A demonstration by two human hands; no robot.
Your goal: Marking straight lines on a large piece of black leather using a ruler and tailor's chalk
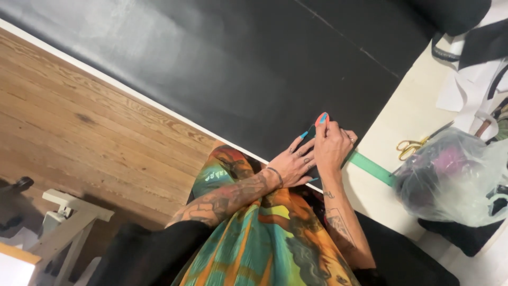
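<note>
A large sheet of black material (238, 69) lies spread over a white table (407, 116). My left hand (292, 165) rests flat on the near edge of the sheet, fingers spread, with blue nails and a bracelet at the wrist. Touching it on the right, my right hand (331, 146) is closed on a small flat pink and blue marker, perhaps tailor's chalk (321, 118), whose tip sits on the black sheet. Both forearms are tattooed. A colourful orange and teal garment (264, 233) covers my body below the hands.
A green strip (371, 168) lies on the table just right of my right hand. Beyond it are gold-handled scissors (411, 147) and a clear plastic bag (450, 180) of dark and pink things. A wooden floor (79, 122) and a pale trestle (69, 222) lie to the left.
</note>
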